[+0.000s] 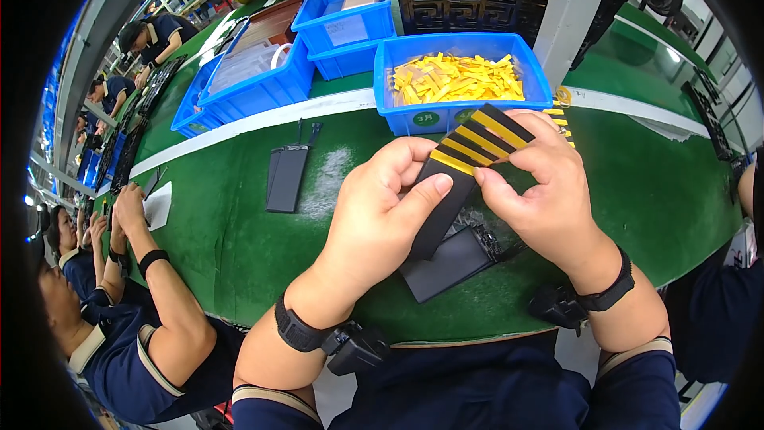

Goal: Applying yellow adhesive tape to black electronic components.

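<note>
My left hand [370, 203] grips a flat black rectangular panel [440, 219], thumb on top and fingers curled round its left edge. Yellow strips [469, 147] lie in parallel rows across the panel's upper end. At that end my right hand [553, 191] is closed on the right side, its thumb tip at the lowest yellow strip and its other fingers bent at the striped end. What the right fingertips pinch is partly hidden. Below my hands, another dark panel [450, 264] with small black parts at one end rests on the green table [358, 306].
A blue bin [410, 121] of loose yellow pieces [458, 80] stands just beyond my hands. Two dark panels [286, 179] with leads lie to the left. More blue bins [259, 87] stand at the far left. A co-worker's arm [171, 295] reaches over the table at left.
</note>
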Motion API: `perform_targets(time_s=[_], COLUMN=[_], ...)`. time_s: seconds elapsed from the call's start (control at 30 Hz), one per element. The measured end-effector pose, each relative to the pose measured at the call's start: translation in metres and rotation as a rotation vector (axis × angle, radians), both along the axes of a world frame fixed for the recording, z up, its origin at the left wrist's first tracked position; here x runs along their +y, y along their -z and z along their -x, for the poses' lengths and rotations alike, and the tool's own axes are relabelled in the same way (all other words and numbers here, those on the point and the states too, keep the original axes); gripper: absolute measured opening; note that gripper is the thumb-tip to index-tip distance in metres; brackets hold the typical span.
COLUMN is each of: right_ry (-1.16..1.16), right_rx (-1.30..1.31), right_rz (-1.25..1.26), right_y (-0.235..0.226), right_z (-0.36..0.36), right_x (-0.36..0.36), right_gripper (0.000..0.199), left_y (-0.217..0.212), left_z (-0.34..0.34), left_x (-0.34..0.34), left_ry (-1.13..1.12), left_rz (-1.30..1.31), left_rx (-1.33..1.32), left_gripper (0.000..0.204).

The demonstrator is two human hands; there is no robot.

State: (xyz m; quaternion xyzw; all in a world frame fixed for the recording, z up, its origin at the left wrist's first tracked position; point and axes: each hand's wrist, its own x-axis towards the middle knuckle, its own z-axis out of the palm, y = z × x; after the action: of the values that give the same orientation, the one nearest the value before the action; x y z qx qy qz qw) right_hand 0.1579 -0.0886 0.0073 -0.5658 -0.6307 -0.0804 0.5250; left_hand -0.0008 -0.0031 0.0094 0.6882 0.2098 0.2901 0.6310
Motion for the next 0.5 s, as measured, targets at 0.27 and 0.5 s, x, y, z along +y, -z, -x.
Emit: perform_targets(time_s=[0.27,0.5], right_ry=[0.026,-0.024], right_rx=[-0.374,-0.318], right_rz=[-0.042,-0.057], right_y=[-0.015,-0.02], right_z=[-0.001,0.01], right_x=[-0.006,-0.009], right_gripper=[0.02,0.025], left_y=[0.0,0.002], left_z=[-0.002,-0.002], left_x=[-0.003,0.003], left_ry=[0.014,0.081], left_rz=[0.004,0.152], left_rx=[-0.013,-0.103], left_gripper=[0.02,0.02])
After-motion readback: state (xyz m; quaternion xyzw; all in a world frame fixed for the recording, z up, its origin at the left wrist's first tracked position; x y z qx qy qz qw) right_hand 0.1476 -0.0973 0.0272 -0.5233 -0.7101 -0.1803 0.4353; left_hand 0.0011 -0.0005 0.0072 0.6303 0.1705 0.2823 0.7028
